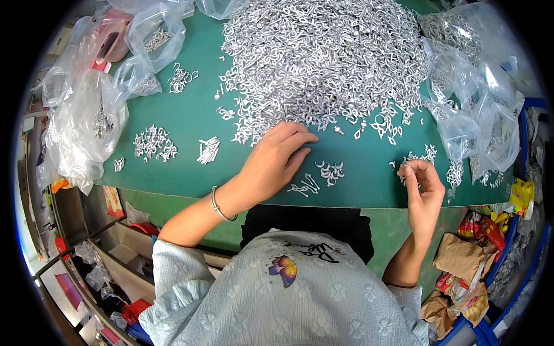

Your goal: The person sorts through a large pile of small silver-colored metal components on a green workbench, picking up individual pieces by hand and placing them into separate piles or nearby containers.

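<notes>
A large heap of small silver metal pieces (pixel 323 63) covers the far middle of the green table. At its near edge rests my left hand (pixel 274 161), fingers bent and thumb slightly apart from them; I see nothing held in it. My right hand (pixel 426 187) pinches a small silver metal piece (pixel 407 166) between thumb and fingertips; its exact shape is too small to tell. Just beyond those fingertips lies a small group of silver pieces (pixel 428 153). Between my hands are a cluster of curved pieces (pixel 330 172) and several thin pins (pixel 306 185).
Sorted groups lie at left: crescent pieces (pixel 154 144), straight pins (pixel 208 150) and rings (pixel 181 78). Clear plastic bags (pixel 86 127) crowd the left side, with more bags (pixel 490 127) at right. Below the table stand drawers (pixel 124 254) at left and crumpled wrappers (pixel 467 259) at right.
</notes>
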`<state>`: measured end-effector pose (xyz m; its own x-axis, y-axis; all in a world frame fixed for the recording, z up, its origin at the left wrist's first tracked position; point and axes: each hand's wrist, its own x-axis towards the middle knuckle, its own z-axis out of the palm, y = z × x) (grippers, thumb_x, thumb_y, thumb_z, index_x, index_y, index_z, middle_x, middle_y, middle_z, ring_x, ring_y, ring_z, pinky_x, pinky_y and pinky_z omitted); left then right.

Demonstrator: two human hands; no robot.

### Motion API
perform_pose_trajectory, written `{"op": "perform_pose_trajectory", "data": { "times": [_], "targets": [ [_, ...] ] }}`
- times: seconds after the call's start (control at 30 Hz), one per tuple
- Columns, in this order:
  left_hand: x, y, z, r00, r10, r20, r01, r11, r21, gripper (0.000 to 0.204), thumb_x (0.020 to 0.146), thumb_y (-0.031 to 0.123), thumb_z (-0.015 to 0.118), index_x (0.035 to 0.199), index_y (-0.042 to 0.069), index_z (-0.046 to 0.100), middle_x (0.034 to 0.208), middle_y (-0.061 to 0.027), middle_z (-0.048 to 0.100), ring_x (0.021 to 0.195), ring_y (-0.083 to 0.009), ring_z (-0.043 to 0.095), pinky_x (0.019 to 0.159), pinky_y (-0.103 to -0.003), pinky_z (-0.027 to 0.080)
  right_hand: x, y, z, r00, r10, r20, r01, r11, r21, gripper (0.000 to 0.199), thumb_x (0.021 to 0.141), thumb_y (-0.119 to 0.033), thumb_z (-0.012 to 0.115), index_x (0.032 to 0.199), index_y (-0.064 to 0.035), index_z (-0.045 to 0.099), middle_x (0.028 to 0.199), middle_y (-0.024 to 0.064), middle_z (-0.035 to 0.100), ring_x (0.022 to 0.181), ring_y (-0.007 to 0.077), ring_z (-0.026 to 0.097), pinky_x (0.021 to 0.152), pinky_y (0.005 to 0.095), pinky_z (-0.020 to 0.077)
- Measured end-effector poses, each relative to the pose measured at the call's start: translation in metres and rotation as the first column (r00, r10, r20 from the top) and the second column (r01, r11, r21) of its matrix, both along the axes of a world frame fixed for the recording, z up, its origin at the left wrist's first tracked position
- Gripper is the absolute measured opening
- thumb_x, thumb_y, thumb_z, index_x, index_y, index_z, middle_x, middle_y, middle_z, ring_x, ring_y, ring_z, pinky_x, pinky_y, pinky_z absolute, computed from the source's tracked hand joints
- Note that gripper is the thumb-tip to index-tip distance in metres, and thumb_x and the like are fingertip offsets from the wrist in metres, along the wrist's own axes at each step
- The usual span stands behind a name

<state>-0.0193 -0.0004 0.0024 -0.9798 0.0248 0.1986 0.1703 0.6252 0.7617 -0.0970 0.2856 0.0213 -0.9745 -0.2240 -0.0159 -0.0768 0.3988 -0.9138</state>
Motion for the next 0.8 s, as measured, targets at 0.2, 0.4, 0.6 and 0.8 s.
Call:
{"op": "perform_pose_trajectory", "data": {
  "times": [0.2,0.4,0.6,0.8],
  "targets": [
    [0.000,0.002,0.004,1.000,-0.002,-0.003,0.002,1.000,0.003,0.028,0.083,-0.004,0.068,0.109,0.003,0.065,0.108,-0.0123,0.062,0.100,-0.0311,0.061,0.087,-0.038,0.050,0.003,-0.021,-0.001,0.968,0.147,-0.205,-0.093,0.964,0.251,0.007,0.088,0.004,0.064,0.095,0.0025,0.064,0.091,0.0137,0.068,0.074,0.0220,0.065,0.070,0.0294,0.0513],
    [0.001,0.002,0.002,1.000,-0.012,0.005,0.012,1.000,-0.014,0.027,0.083,-0.003,0.068,0.110,0.003,0.065,0.108,-0.0128,0.062,0.100,-0.0314,0.061,0.088,-0.039,0.050,0.022,-0.046,-0.010,0.954,0.299,0.001,-0.296,0.946,-0.128,0.009,0.088,0.009,0.061,0.096,0.0048,0.062,0.102,0.0133,0.070,0.086,0.0173,0.068,0.074,0.0275,0.0531],
    [0.001,0.002,0.002,1.000,-0.012,-0.010,0.011,0.999,-0.031,0.027,0.083,-0.002,0.069,0.109,0.003,0.065,0.108,-0.0125,0.062,0.100,-0.0317,0.060,0.088,-0.039,0.050,0.025,-0.046,-0.012,0.934,0.304,0.186,-0.251,0.932,-0.263,0.011,0.092,0.009,0.057,0.102,0.0054,0.061,0.107,0.0112,0.070,0.095,0.0129,0.066,0.083,0.0264,0.0541],
    [0.004,-0.010,0.007,0.996,0.062,-0.065,-0.074,0.978,-0.197,0.026,0.082,-0.001,0.069,0.108,0.004,0.066,0.107,-0.0098,0.061,0.100,-0.0290,0.059,0.087,-0.039,0.044,0.006,-0.029,0.002,0.916,0.199,-0.349,-0.079,0.941,0.328,0.011,0.083,0.008,0.065,0.093,0.0022,0.063,0.098,0.0142,0.067,0.087,0.0298,0.065,0.077,0.0349,0.0517]
  ]
}}
